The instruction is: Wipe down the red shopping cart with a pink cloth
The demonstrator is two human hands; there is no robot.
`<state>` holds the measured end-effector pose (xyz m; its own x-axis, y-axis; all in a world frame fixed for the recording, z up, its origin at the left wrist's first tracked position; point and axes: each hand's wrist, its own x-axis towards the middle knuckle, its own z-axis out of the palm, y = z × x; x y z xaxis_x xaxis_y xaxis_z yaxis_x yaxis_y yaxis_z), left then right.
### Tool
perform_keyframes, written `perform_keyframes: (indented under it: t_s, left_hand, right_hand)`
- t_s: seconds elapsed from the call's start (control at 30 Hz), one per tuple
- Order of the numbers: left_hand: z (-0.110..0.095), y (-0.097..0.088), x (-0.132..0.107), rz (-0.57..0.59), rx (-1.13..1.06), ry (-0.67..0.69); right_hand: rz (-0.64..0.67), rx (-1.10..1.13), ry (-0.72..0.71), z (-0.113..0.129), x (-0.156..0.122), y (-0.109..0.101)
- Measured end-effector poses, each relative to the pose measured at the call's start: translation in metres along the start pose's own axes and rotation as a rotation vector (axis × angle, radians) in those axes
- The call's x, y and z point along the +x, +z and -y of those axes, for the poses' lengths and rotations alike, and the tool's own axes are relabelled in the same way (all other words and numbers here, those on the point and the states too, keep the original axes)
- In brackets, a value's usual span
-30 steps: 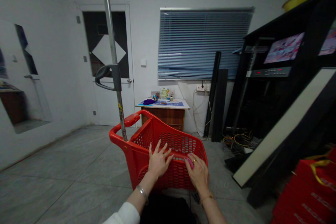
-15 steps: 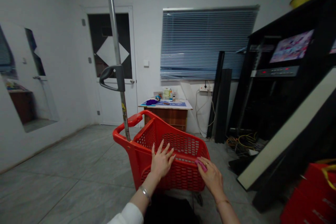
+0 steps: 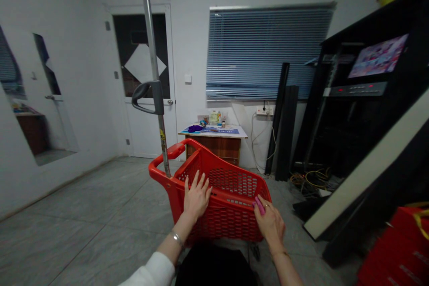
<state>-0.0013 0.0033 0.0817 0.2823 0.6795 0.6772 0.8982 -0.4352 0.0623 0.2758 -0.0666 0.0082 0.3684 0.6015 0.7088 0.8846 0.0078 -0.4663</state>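
Note:
A red plastic shopping cart point(image 3: 231, 225) with perforated walls stands just in front of me. My left hand point(image 3: 196, 199) lies at the cart's near rim, palm down with fingers spread, and holds nothing. At the right end of that rim my right hand point(image 3: 271, 223) is closed around a small pink cloth or sponge point(image 3: 259, 205); which of the two I cannot tell. The pink piece is against the rim. From the cart's left end rises a tall metal pole point(image 3: 152, 44) with a grey looped handle point(image 3: 157, 97).
Behind the cart stands a brown desk point(image 3: 214, 148) with a purple cloth point(image 3: 195, 129) and small bottles. A black rack point(image 3: 310, 111), loose cables point(image 3: 315, 178) and leaning panels point(image 3: 365, 165) are on the right. Red bags point(image 3: 390, 250) sit at lower right.
My left hand has slid left along the cart's rim. My right hand, with the pink piece, has risen slightly at the right end. The view has shifted a little.

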Motion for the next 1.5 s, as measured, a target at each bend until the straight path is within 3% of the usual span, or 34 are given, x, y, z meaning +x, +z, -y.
perform_keyframes:
  t_s: [0.1,0.23,0.33,0.4,0.5,0.67,0.8,0.93,1.07,1.17,1.27,1.5]
  left_hand:
    - [-0.001,0.001,0.001,0.0,-0.017,0.009]
    - [0.0,0.002,0.002,0.015,-0.018,0.002]
    - [0.001,0.003,0.002,0.02,-0.016,-0.006]
    - [0.003,0.004,0.001,0.017,-0.016,-0.004]
    - [0.005,0.006,0.0,0.007,-0.015,0.002]
    - [0.003,0.007,0.001,-0.005,-0.022,0.003]
    - [0.0,0.009,0.001,-0.01,-0.031,-0.002]
    - [-0.001,0.01,0.002,-0.004,-0.037,0.006]
    - [0.0,0.009,0.003,0.008,-0.025,0.007]
    - [0.002,0.008,0.003,0.012,-0.018,0.013]
    - [0.004,0.009,0.003,0.004,-0.015,0.028]
    - [0.005,0.011,0.004,0.008,-0.043,0.008]
  right_hand:
    - [-0.017,-0.046,-0.042,0.037,0.001,0.013]
    - [0.072,-0.004,-0.224,0.096,0.002,0.032]
    - [0.082,0.024,-0.274,0.112,0.002,0.037]
    - [0.091,0.046,-0.294,0.102,0.004,0.034]
    - [0.119,0.061,-0.278,0.067,0.008,0.024]
    - [0.09,0.071,-0.113,0.0,0.011,0.006]
    - [-0.036,0.029,-0.027,-0.011,0.006,0.008]
    - [-0.116,-0.028,-0.09,0.035,0.0,0.026]
    - [-0.028,-0.014,-0.254,0.098,-0.003,0.045]
    - [-0.006,0.002,-0.295,0.117,-0.004,0.049]
    - [0.032,0.032,-0.329,0.099,-0.001,0.042]
    - [0.034,0.064,-0.182,0.001,0.012,0.015]
